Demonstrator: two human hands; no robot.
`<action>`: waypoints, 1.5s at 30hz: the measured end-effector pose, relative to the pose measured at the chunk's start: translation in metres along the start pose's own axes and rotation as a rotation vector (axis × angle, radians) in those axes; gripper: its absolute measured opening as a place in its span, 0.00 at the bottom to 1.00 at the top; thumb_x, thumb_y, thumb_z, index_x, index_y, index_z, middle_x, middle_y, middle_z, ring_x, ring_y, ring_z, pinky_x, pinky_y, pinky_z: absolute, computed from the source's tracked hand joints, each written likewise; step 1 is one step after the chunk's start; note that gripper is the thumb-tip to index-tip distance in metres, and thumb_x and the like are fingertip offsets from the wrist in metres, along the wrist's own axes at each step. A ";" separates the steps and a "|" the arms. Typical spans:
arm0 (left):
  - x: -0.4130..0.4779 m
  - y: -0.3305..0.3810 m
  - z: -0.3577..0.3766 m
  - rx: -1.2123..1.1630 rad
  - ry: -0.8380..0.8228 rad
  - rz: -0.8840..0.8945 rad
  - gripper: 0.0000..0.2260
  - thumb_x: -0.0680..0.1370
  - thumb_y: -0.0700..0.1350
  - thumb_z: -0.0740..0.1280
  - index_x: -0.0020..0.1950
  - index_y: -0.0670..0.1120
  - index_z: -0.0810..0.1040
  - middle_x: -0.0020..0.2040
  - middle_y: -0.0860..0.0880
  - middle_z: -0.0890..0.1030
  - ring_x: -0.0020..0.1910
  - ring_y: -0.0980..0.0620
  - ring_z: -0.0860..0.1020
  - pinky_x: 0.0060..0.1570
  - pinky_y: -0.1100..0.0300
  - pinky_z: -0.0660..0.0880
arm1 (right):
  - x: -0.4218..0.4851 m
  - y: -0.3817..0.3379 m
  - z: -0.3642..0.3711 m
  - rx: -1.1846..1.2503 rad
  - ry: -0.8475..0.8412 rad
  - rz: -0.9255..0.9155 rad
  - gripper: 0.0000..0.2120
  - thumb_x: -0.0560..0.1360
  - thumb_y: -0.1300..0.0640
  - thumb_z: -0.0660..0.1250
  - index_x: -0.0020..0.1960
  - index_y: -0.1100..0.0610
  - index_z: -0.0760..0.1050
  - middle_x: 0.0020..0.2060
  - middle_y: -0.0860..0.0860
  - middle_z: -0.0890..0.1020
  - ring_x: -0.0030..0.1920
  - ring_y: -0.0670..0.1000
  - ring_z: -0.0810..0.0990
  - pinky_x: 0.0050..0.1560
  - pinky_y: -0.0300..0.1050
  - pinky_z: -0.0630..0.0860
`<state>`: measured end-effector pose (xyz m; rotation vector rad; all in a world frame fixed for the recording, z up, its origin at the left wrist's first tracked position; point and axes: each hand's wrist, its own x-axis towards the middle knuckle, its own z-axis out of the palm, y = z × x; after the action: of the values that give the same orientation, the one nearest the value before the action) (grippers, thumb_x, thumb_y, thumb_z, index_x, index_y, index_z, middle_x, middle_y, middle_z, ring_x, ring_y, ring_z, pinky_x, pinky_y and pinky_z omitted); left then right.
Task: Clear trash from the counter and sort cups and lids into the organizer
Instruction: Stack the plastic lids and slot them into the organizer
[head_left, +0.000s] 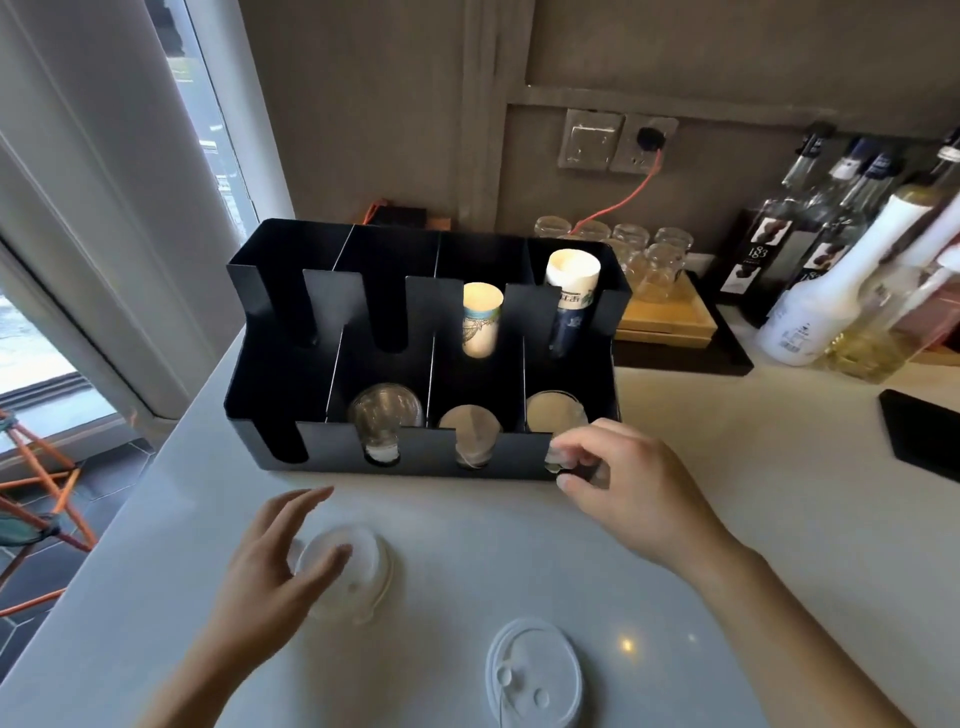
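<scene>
Left hand (280, 561) spread over clear lid (363, 587) | right hand (623, 478) curled at organizer (332, 447) front-right slot, pinch blurred, cannot tell | white lid (535, 675) cut off below

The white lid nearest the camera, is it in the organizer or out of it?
Out: the white lid lies flat on the counter, apart from the black organizer.

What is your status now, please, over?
Left hand open, touching clear lid on counter. Right hand pinching lid stack in organizer front right slot. White lid loose on counter; nothing blocking.
</scene>
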<state>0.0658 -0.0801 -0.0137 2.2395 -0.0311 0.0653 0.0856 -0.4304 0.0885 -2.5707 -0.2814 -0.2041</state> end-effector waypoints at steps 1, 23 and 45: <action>-0.004 0.004 0.003 0.021 -0.053 0.025 0.31 0.69 0.63 0.70 0.72 0.59 0.71 0.66 0.63 0.70 0.64 0.59 0.70 0.62 0.52 0.69 | -0.010 0.003 0.007 0.019 -0.042 0.023 0.14 0.72 0.57 0.74 0.56 0.49 0.81 0.47 0.42 0.80 0.49 0.45 0.77 0.49 0.40 0.74; -0.017 0.004 0.031 0.239 -0.038 0.037 0.38 0.67 0.48 0.81 0.74 0.50 0.69 0.65 0.48 0.76 0.63 0.42 0.73 0.60 0.47 0.70 | -0.117 0.006 0.072 -0.046 -0.542 0.028 0.58 0.54 0.25 0.70 0.78 0.40 0.51 0.74 0.35 0.56 0.73 0.40 0.53 0.74 0.40 0.57; -0.039 0.112 0.047 -0.011 -0.093 0.398 0.42 0.61 0.56 0.81 0.72 0.57 0.69 0.64 0.68 0.71 0.59 0.69 0.70 0.57 0.79 0.63 | -0.079 -0.032 0.030 0.752 -0.074 0.311 0.37 0.63 0.36 0.78 0.68 0.32 0.68 0.62 0.31 0.74 0.62 0.41 0.77 0.55 0.45 0.81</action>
<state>0.0236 -0.1869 0.0423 2.1941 -0.5263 0.1757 0.0044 -0.4005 0.0628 -1.8405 0.0253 0.1016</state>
